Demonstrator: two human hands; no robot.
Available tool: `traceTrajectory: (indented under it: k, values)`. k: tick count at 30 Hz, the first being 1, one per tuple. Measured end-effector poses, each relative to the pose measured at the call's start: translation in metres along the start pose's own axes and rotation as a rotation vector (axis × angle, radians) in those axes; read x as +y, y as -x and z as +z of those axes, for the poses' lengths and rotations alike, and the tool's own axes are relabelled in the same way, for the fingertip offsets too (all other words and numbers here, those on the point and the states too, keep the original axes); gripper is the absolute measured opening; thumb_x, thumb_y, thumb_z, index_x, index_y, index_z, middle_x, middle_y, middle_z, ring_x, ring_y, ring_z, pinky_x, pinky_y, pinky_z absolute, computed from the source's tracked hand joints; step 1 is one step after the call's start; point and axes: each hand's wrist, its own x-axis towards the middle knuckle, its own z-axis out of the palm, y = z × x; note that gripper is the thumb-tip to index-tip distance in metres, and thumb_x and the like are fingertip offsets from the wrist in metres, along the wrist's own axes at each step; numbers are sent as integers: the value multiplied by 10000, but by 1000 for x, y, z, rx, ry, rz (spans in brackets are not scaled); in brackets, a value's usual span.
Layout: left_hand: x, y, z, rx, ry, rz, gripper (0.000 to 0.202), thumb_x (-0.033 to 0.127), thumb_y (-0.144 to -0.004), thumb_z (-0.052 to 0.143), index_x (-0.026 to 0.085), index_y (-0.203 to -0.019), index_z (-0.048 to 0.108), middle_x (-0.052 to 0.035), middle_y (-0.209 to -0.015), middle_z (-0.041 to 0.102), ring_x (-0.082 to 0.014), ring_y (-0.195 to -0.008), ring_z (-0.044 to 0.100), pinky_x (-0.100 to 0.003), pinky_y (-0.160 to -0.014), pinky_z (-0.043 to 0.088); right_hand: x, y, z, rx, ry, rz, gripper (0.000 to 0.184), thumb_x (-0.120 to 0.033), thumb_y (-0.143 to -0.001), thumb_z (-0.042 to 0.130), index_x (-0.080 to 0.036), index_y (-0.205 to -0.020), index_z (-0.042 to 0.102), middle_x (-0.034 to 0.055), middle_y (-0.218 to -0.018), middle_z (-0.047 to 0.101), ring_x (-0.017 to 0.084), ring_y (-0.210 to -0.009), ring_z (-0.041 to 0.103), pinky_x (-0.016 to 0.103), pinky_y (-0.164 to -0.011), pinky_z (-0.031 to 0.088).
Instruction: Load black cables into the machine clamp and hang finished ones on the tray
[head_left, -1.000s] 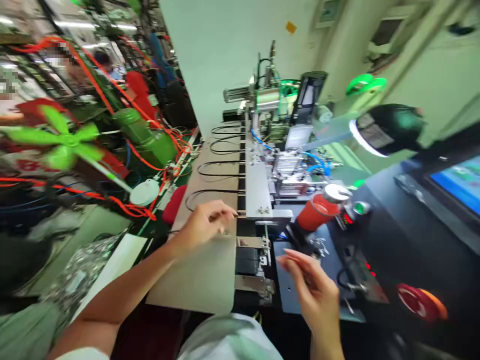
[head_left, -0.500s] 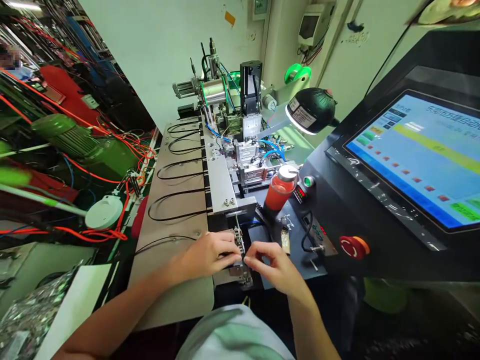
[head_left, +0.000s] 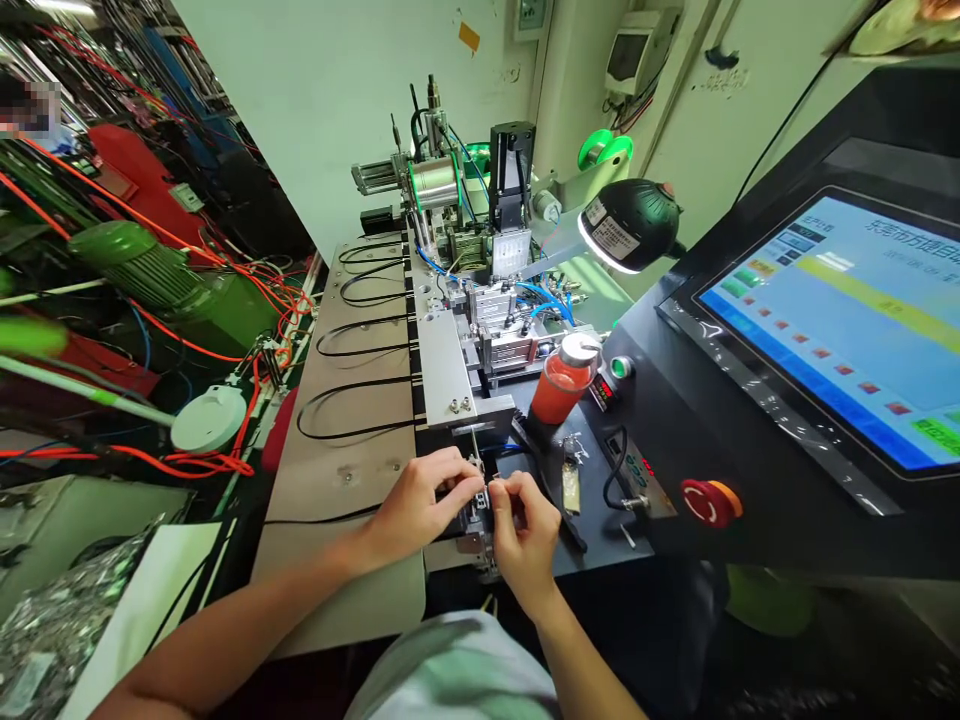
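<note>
My left hand (head_left: 431,497) reaches in over the plate's right edge, thumb and fingers pinched together at a small metal fixture (head_left: 480,498). A thin black cable (head_left: 322,521) runs across the plate and disappears beneath this hand. On the fixture's other side my right hand (head_left: 525,530) has its thumb and forefinger closed, the tips almost meeting those of the left. Whatever lies between the fingertips is too small and covered to make out. Several more looped black cables (head_left: 352,437) rest on the grey plate (head_left: 315,480), with ends at the metal rail (head_left: 444,375).
A red bottle-like jar (head_left: 559,388) with a white lid stands just beyond my right hand. Farther back are a wire-spool machine (head_left: 480,230) and a black lamp (head_left: 630,225). A touchscreen (head_left: 840,330) and a red stop button (head_left: 709,502) are at the right.
My right hand has moved left and turned more upright, closing in on the fixture. The nearest cable, curved before, now lies straighter and lower on the plate. The view has shifted slightly.
</note>
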Motion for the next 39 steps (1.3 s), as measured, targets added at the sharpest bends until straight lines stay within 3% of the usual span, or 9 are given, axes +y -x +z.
traceTrajectory:
  k: [3,12,21,29,34,39]
  values:
    - [-8,-3,-2,18,-108,-24,241,245,-906,503,161,-738,653,-17,-747,632,-127,-694,583,-219,-638,428,5,-6,-12,-102,-24,101,273,-310,-938,497,-186,-699,542,-25,-606,517,111,-537,467,220,-505,366]
    - [-20,-12,3,-54,-342,-170,267,224,-909,479,178,-733,675,-4,-707,671,-136,-632,576,-236,-616,378,24,-9,-26,-31,0,250,298,-373,-904,541,-172,-687,578,-29,-591,519,115,-539,476,218,-514,369]
    - [-20,-14,4,-60,-383,-173,267,241,-909,472,177,-747,674,3,-682,654,-130,-610,560,-235,-610,360,30,-15,-21,-176,-5,227,315,-365,-951,457,-181,-703,520,-32,-624,473,114,-579,438,229,-552,348]
    - [-17,-19,7,-53,-399,-182,254,210,-901,496,164,-724,672,6,-654,641,-117,-589,540,-228,-597,349,34,-29,2,-334,-33,128,310,-323,-963,398,-206,-676,387,-53,-618,364,104,-563,352,243,-545,276]
    - [-24,-10,8,32,-489,-76,174,227,-898,550,168,-816,692,-4,-753,674,-120,-647,600,-220,-622,401,40,-26,9,-278,-182,146,306,-319,-963,408,-210,-679,382,-51,-619,343,109,-564,328,245,-533,268]
    - [-34,4,5,108,-706,279,247,177,-951,463,238,-1083,663,2,-892,662,-93,-685,617,-187,-602,436,45,-22,12,-250,-247,187,308,-343,-959,424,-209,-684,396,-50,-625,338,110,-571,324,238,-528,278]
